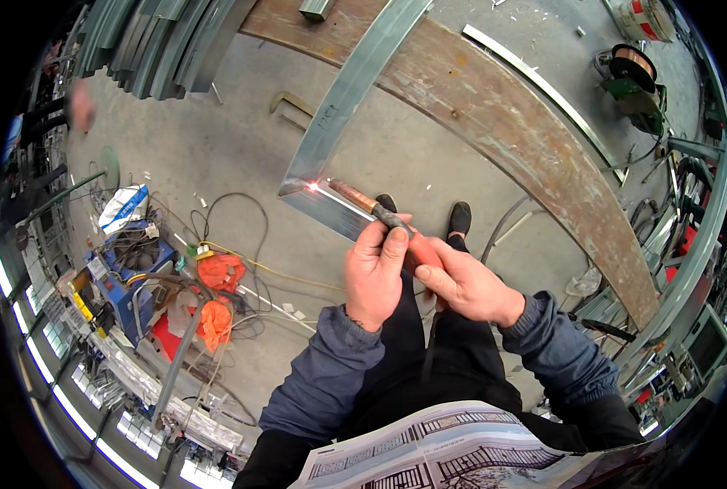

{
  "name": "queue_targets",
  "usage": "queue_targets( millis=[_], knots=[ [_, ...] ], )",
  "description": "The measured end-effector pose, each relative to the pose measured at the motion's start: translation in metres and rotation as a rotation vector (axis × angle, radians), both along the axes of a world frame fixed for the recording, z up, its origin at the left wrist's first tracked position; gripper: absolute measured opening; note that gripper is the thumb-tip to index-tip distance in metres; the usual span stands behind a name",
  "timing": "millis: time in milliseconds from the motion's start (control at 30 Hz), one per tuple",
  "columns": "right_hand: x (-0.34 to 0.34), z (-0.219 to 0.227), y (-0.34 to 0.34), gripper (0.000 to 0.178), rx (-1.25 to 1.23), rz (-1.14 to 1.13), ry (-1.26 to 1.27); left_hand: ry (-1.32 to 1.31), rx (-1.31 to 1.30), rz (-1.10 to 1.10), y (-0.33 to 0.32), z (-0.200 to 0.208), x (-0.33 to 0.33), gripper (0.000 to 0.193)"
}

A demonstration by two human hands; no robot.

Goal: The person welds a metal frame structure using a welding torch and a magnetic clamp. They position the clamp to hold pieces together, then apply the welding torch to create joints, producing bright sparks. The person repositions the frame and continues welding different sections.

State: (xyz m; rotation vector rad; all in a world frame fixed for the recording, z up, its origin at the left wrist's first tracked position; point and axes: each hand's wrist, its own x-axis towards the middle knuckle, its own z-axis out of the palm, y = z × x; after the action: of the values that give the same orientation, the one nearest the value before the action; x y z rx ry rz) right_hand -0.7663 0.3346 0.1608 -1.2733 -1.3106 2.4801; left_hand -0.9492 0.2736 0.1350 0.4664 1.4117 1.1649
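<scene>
A welding torch with a copper nozzle and a red handle is held in front of me. My left hand pinches its dark neck, and my right hand is wrapped round the red handle. The nozzle tip points left at a mitred corner of galvanized steel tube, where a small bright orange glow shows. A second tube length runs from that corner back toward my hands, partly hidden behind the torch and my left hand.
A rusty flat steel beam crosses under the tube. Stacked steel profiles stand far left. A blue machine, orange cloths and cables lie left. A wire spool sits far right. Printed paper covers my lap area.
</scene>
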Motion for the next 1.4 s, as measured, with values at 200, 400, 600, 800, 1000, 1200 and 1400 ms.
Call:
queue_targets(
  millis=[200, 400, 600, 800, 1000, 1200, 1400],
  knots=[
    [-0.004, 0.006, -0.004, 0.05, 0.188, -0.057, -0.1, 0.136, -0.054, -0.086, 0.018, 0.015, 0.003, 0.033],
    [-0.003, -0.017, 0.016, 0.054, -0.418, -0.213, 0.073, 0.798, 0.085, -0.306, 0.002, 0.001, -0.005, 0.037],
    [-0.001, -0.031, 0.026, 0.056, -0.563, -0.2, 0.135, 0.793, 0.15, -0.395, -0.019, -0.021, -0.004, 0.059],
    [-0.008, -0.047, 0.013, 0.065, -0.535, -0.212, 0.2, 0.759, 0.154, -0.32, -0.026, -0.027, 0.0, 0.066],
    [-0.009, -0.041, 0.018, 0.066, -0.53, -0.17, 0.188, 0.749, 0.16, -0.311, -0.029, -0.032, -0.001, 0.067],
    [-0.009, -0.04, 0.018, 0.065, -0.509, -0.172, 0.196, 0.757, 0.133, -0.332, -0.028, -0.028, -0.002, 0.064],
    [-0.009, -0.049, 0.013, 0.065, -0.485, -0.169, 0.201, 0.771, 0.145, -0.33, -0.026, -0.027, -0.001, 0.065]
  ],
)
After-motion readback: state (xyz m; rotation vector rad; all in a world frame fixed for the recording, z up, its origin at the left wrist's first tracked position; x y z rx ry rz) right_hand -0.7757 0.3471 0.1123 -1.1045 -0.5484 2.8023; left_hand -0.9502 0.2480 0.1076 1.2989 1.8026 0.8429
